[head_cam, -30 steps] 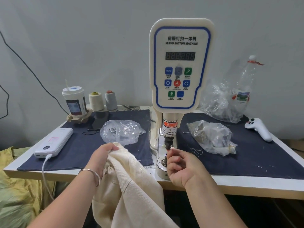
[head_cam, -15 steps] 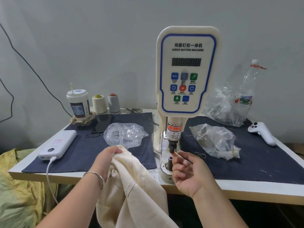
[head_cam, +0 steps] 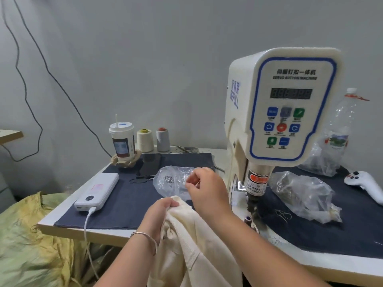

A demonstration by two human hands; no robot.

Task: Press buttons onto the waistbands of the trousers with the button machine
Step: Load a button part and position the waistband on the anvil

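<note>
Trousers [head_cam: 186, 245]: cream, ribbed fabric, bunched at the top, hanging over table [head_cam: 68, 229] front edge just left of button machine [head_cam: 286, 108]. Long axis runs roughly up-down, gathered top end pointing up. Left hand [head_cam: 159, 212] grips that top edge, fingers curled round fabric. Right hand [head_cam: 207, 189] is above a clear plastic bag [head_cam: 172, 179] w/ small metal bits; fingers curled, can't tell if it's pinching anything.
</note>
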